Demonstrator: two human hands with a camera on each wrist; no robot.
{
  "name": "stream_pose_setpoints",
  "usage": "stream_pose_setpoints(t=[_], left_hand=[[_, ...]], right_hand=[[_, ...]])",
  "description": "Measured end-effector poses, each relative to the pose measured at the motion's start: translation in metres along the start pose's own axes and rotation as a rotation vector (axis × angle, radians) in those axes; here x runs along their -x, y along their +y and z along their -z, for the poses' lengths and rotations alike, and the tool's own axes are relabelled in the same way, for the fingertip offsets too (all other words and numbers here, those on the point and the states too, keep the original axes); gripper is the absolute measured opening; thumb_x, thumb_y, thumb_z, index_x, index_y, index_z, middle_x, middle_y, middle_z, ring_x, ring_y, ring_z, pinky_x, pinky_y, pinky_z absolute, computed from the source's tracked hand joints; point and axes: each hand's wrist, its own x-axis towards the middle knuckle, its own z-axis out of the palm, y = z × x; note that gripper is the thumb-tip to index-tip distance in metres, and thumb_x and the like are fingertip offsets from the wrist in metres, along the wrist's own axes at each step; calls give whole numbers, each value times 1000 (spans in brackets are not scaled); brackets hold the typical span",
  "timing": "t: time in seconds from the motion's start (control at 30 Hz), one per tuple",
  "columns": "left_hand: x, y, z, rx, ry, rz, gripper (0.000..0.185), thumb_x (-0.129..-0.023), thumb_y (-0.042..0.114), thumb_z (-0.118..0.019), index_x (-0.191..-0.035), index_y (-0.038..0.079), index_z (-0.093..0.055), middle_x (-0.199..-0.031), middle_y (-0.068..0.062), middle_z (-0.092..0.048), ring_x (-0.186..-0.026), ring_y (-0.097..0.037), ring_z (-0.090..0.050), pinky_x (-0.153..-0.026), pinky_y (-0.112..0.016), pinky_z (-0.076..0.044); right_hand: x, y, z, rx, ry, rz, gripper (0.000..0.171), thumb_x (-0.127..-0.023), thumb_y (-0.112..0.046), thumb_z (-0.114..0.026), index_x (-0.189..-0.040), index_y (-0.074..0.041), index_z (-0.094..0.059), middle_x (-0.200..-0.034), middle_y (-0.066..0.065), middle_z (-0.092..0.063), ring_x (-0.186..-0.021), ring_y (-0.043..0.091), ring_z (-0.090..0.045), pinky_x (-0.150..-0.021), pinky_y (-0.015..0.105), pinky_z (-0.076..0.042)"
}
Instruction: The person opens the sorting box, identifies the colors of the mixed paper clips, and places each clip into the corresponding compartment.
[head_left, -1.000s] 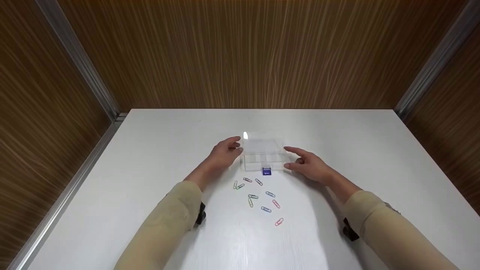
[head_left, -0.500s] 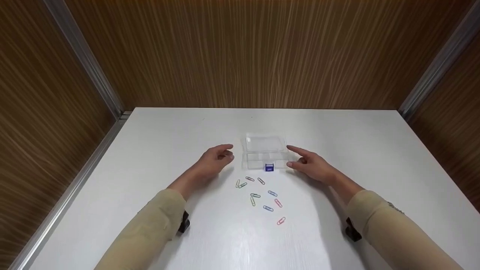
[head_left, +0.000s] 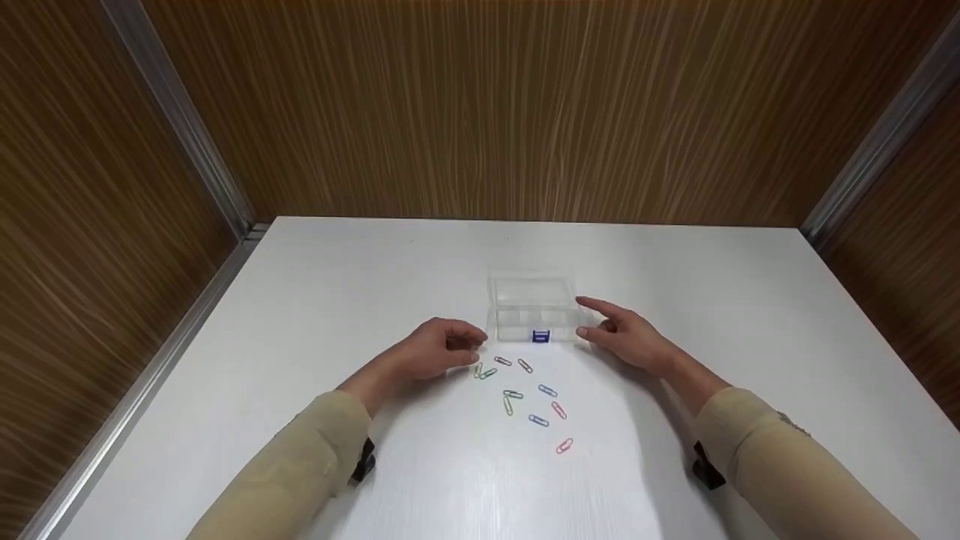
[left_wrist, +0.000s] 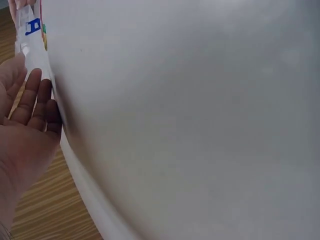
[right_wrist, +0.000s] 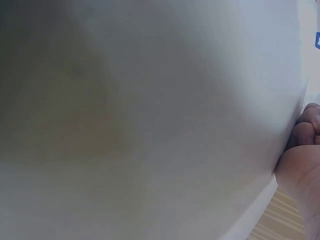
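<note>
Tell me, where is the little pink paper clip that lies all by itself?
In the head view the lone pink wire paper clip lies on the white table, nearest the person, just below the other coloured paper clips, midway between both sleeves.

A big white table (head_left: pixel 300 300) is sitting in a small booth w/ brown wood walls (head_left: pixel 480 105) standing on 3 sides. Shiny gray metal strips (head_left: pixel 180 120) are running down the corners. Soft light is shining on the tabletop, esp. near the middle.
</note>
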Motion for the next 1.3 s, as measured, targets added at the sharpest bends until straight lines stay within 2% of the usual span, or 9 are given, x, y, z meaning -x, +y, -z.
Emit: stream_pose_setpoints(t=[0.23,0.43,0.5,0.7,0.87,1.07,1.3], left_hand=[[2,-3,-2,-33,-8,15,32,-96,12,-78,-128,15,-76,-125,3,-69,-110,-17,-59,-104,-39,-46],[2,-3,-2,-32,-8,24,31,-95,12,-79,-126,16,-77,-126,4,-69,-113,-19,-58,-107,-41,-44],[2,-3,-1,-36,-9,26,32,-95,12,-79,-126,16,-77,-126,4,-68,-114,-20,-58,-108,-41,-44],[1,-3,0,-54,-13,15,34,-93,12,-81,-126,18,-77,-126,4,-68,-115,-21,-57,-109,-42,-43],[1,-3,1,-68,-20,-2,35,-91,12,-83,-126,19,-77,-125,6,-67,-116,-21,-56,-109,-42,-42],[2,-3,1,-81,-19,-41,35,-91,9,-84,-124,17,-78,-125,6,-68,-120,-20,-56,-112,-41,-41],[4,-3,2,-92,-28,-97,33,-89,7,-83,-122,12,-79,-126,2,-68,-126,-22,-57,-114,-43,-40]], right_hand=[[0,2,-3,-12,2,-11,67,-103,-52,-66,-163,-30,-44,-104,11,-59,-97,27,-54,-85,38,-42],[0,1,-4,-11,7,-34,64,-104,-53,-64,-161,-31,-46,-126,10,-58,-108,27,-53,-91,39,-40],[1,0,-4,-14,5,-33,65,-104,-53,-65,-161,-30,-46,-122,11,-59,-106,26,-54,-89,38,-41],[0,-1,-3,-14,15,-25,64,-101,-48,-71,-158,-31,-48,-93,8,-54,-88,26,-53,-75,33,-42],[0,-1,-2,-13,17,-23,64,-102,-46,-71,-159,-30,-47,-92,8,-56,-86,25,-53,-75,33,-41],[0,0,-2,-14,14,-19,68,-103,-45,-70,-163,-32,-42,-95,9,-60,-88,26,-54,-80,36,-41],[-1,0,-2,1,8,-23,69,-102,-49,-69,-164,-32,-43,-100,10,-59,-94,26,-54,-83,38,-41]])
